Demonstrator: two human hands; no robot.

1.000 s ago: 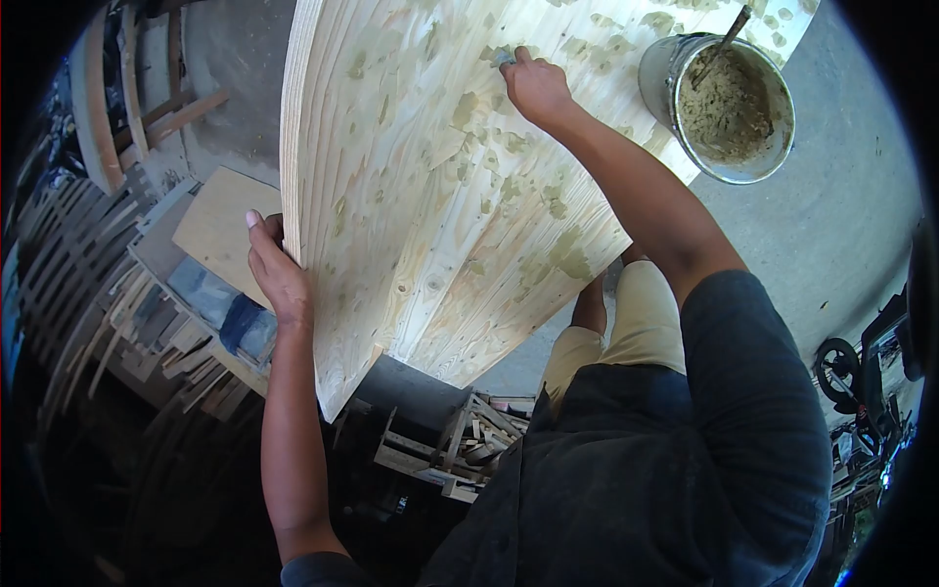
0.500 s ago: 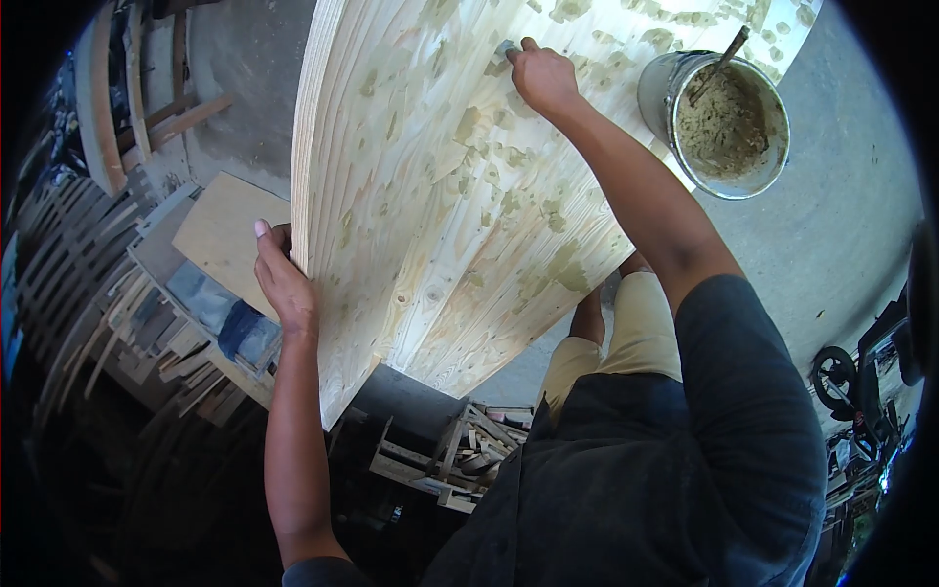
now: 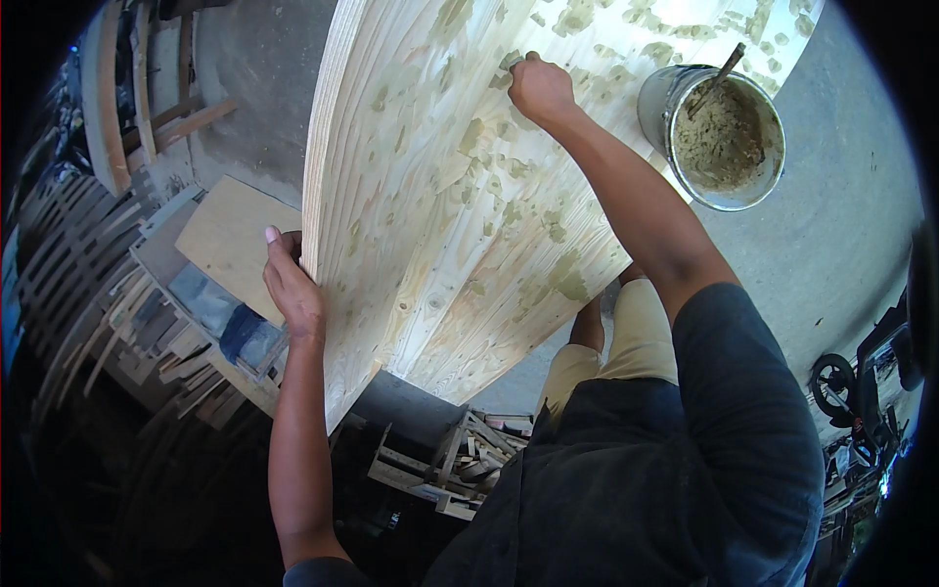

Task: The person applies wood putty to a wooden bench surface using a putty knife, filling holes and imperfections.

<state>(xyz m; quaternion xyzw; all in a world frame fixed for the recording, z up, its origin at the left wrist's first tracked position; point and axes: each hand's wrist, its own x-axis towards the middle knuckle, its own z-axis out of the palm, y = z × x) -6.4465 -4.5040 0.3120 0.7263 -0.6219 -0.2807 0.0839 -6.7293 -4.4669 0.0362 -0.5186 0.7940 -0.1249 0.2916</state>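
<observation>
While the left hand (image 3: 291,284) grips the left edge of the big pine panel (image 3: 440,196), its fingers are wrapped around behind the board and the thumb points up along the edge, at the left middle of the frame. This glued-up board of pale planks fills the upper centre, running from the top of the frame down to a corner at lower centre-left, and its face is dotted all over with greenish-tan patches of wood filler.

Near the top centre, the right hand (image 3: 538,88) presses against the panel face with its fingers curled tightly around a small tool; only a sliver of that tool shows at the fingertips, too small to name. The right forearm slants down from there to a dark blue sleeve at the lower right.

At the upper right, a metal bucket (image 3: 657,98) stands at the panel's right edge, filled with tan filler paste (image 3: 724,122), with a stick (image 3: 722,67) leaning in it. A flat plywood offcut (image 3: 230,240) lies just left of the left hand, over a heap of wood scraps (image 3: 166,333). Below the panel's lower corner sits a crate of short offcuts (image 3: 450,465). Bare concrete floor (image 3: 841,215) shows at the right.
</observation>
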